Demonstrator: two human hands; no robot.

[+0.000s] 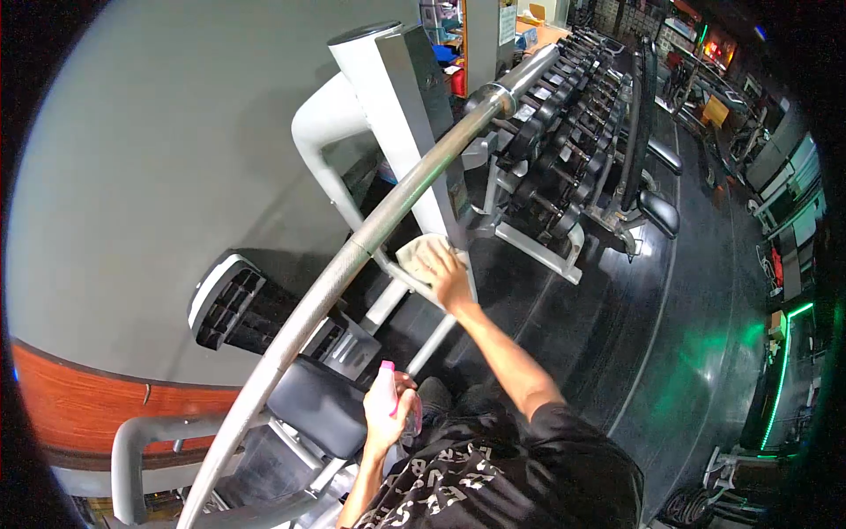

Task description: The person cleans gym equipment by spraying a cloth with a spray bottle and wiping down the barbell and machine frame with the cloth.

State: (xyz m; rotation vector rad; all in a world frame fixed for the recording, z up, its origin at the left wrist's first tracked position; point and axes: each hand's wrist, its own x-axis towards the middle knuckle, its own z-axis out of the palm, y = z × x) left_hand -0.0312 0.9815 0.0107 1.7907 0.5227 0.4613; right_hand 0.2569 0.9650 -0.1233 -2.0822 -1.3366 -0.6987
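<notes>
My right hand [449,275] presses a pale cloth [414,254] against the lower part of a white machine upright [432,212], its fingers spread over the fabric. Lower down, my left hand [388,419] is wrapped round a spray bottle [385,388] with a pink and white head; most of the bottle's body is hidden by the hand. A long metal barbell [352,256] crosses diagonally between the wall side and my hands. Left of my left hand is a black padded seat [317,406].
A rack of dumbbells [564,150] stands beyond the upright on the right. Black rubber flooring [599,353] runs alongside. A grey wall [159,176] is on the left, with a padded backrest [238,304] near it. More gym machines line the far right.
</notes>
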